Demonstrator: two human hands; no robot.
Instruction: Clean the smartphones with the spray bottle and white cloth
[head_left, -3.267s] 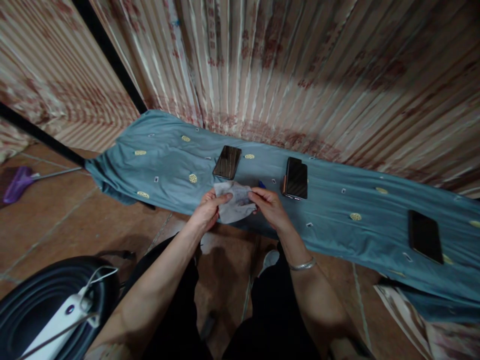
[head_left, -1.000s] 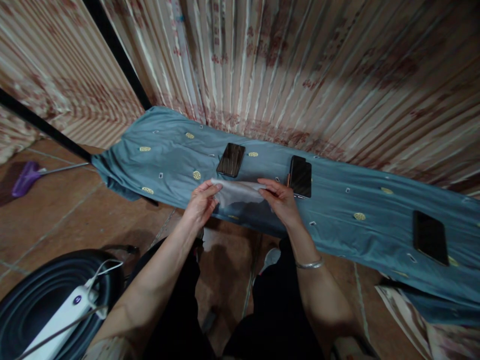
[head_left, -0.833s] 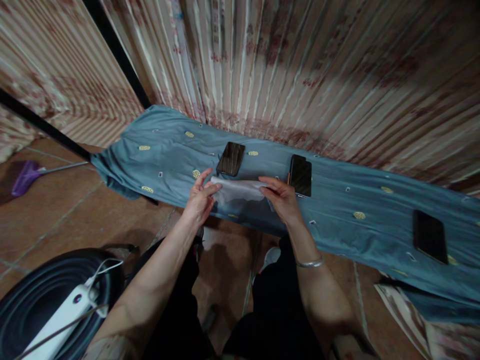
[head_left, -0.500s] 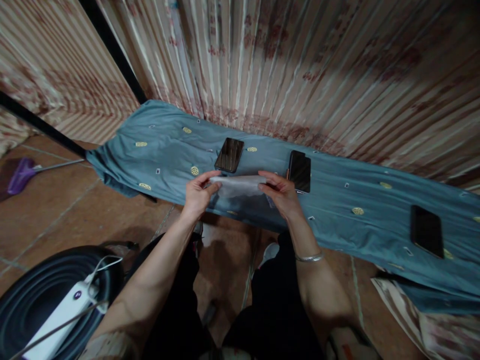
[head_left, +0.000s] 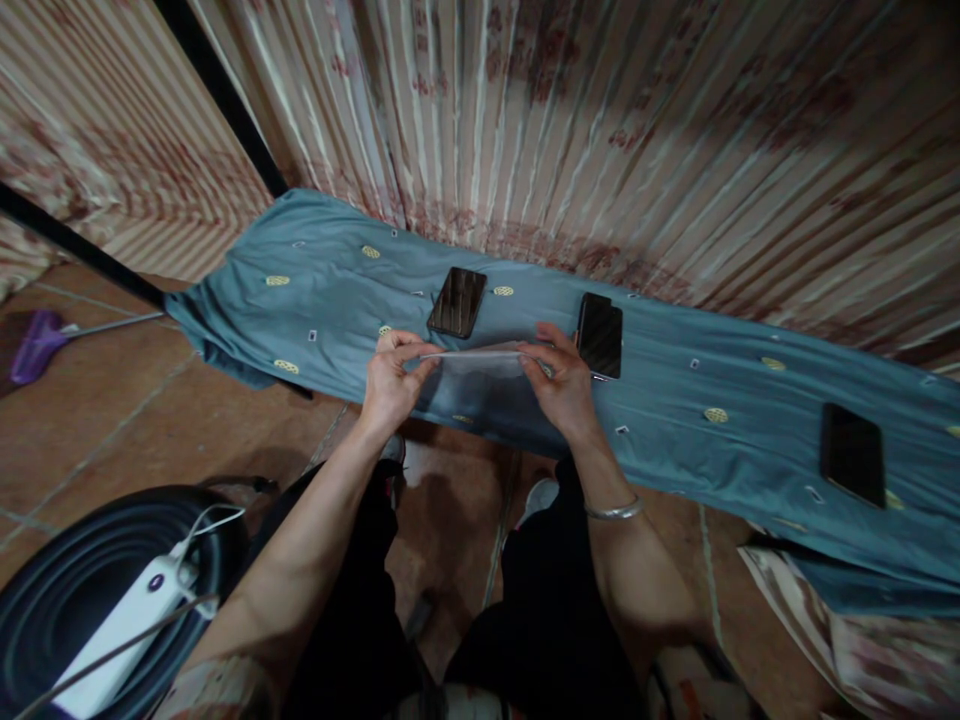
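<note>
Two hands' fingers pinching wipe edges taut, phones beyond, blue cloth clear rightward

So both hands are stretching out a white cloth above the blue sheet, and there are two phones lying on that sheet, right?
Not quite: the head view shows three phones on the blue sheet. The left hand and right hand do hold the white cloth stretched between them.

Left hand and right hand hold a stretched wipe over the blue cloth.
</note>
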